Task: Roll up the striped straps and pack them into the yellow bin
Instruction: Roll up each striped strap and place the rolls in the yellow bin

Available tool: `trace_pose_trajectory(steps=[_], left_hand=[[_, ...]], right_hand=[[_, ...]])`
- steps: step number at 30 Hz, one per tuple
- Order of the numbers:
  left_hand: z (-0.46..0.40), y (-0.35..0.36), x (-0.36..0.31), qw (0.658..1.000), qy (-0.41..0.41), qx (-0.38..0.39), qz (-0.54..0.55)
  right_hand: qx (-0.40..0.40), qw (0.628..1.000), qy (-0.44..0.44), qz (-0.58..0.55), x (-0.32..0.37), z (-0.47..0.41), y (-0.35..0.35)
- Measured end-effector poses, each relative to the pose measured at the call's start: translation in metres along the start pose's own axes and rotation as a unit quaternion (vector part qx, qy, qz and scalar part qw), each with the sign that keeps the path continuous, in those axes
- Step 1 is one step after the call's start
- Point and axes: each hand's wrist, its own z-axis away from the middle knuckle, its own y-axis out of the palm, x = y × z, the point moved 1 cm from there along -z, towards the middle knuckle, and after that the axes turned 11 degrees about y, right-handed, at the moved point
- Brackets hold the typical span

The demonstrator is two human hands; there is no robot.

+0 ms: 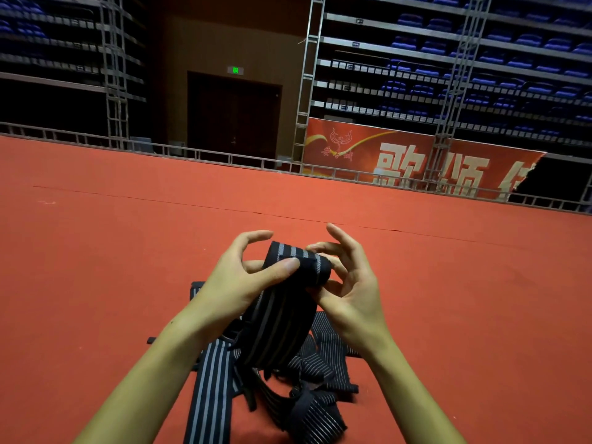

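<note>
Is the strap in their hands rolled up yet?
Partly: the strap is rolled at the top between both hands, and its tail hangs loose.

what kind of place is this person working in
Probably an indoor arena or sports hall: tiers of folded blue seats rise behind a railing, a red banner hangs below them, and red carpet covers the floor where the hands roll a striped strap.

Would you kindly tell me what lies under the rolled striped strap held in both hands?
Under the rolled dark striped strap, its loose tail hangs to a heap of dark striped straps on the red carpet. The carpet beneath that heap is covered.
</note>
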Motion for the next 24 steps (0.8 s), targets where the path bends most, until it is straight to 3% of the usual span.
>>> trace_pose_trajectory(steps=[5, 11, 24], left_hand=[[0.001, -0.007, 0.002, 1.0, 0.027, -0.011, 0.008], [0.002, -0.009, 0.003, 0.998, 0.051, 0.042, 0.007], [0.004, -0.004, 0.007, 0.996, 0.051, 0.048, -0.054]], right_hand=[[0.039, 0.997, 0.062, -0.001, -0.002, 0.0, -0.013], [0.051, 0.992, 0.114, -0.011, 0.0, 0.002, -0.009], [0.004, 0.998, 0.064, -0.004, -0.004, 0.0, -0.001]])
